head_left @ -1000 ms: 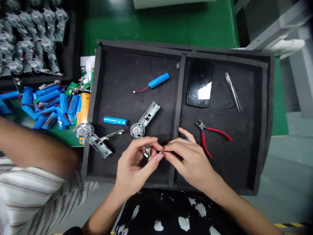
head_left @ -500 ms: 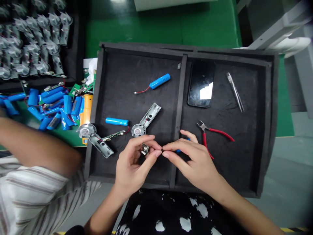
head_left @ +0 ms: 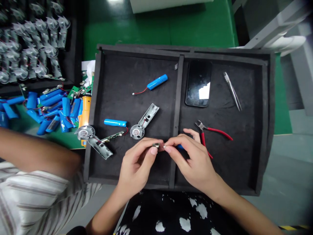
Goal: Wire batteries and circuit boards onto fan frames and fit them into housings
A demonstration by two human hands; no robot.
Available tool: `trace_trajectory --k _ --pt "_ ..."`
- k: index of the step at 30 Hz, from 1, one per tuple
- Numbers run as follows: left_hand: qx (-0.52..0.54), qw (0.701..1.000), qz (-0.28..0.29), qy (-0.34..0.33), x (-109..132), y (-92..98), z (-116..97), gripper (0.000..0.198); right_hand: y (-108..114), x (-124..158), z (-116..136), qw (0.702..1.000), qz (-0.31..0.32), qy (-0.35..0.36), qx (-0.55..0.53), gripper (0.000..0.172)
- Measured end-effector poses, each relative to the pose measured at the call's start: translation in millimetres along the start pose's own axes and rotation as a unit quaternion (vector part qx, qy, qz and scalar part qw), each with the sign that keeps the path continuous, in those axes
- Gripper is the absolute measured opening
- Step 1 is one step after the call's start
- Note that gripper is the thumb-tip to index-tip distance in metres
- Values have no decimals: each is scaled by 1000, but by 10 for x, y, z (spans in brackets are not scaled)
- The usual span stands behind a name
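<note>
Between the thumb and fingers of my left hand point(head_left: 135, 164) is a small circuit board point(head_left: 156, 145), mostly covered by the fingertips. My right hand point(head_left: 194, 161) pinches a tiny white connector point(head_left: 164, 146) just right of the board; I cannot tell whether the two touch. A blue battery point(head_left: 180, 147) shows partly beneath the right fingers. Beyond my left hand lies a grey housing with a round fan-like end point(head_left: 149, 116). To its left, a second housing point(head_left: 100, 148) is wired to a long circuit board point(head_left: 113, 136) and a blue battery point(head_left: 115, 123).
A divided black tray point(head_left: 179, 91) holds another battery point(head_left: 157, 82), a phone point(head_left: 198, 83), tweezers point(head_left: 232, 91) and red-handled cutters point(head_left: 217, 132). Left of it are piled batteries point(head_left: 52, 106), a yellow tool point(head_left: 85, 111) and rows of housings point(head_left: 31, 49). Another person's arm point(head_left: 36, 150) reaches in.
My left hand has turned the small board toward its fingertips, facing the right hand. A white connector now shows in my right pinch. The view has shifted slightly.
</note>
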State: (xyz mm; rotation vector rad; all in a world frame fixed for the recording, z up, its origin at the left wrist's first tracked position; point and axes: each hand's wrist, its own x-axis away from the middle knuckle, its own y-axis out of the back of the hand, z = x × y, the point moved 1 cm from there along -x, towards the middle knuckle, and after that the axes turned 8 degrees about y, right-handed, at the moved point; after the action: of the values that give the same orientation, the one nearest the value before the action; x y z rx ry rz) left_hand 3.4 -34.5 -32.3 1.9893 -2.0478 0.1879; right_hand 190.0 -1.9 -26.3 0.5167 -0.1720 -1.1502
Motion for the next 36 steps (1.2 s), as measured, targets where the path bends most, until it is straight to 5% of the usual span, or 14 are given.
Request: trace_trajectory --k 7,26,36 --pt "18 998 -44 46 2 -17 9 25 -20 4 -1 1000 -16 13 14 5" --pt "-59 995 -41 -66 -49 -20 6 29 15 1 -35 998 -35 51 15 6" --pt "-74 993 41 -80 -102 90 -35 29 137 -52 -98 999 9 29 -32 10"
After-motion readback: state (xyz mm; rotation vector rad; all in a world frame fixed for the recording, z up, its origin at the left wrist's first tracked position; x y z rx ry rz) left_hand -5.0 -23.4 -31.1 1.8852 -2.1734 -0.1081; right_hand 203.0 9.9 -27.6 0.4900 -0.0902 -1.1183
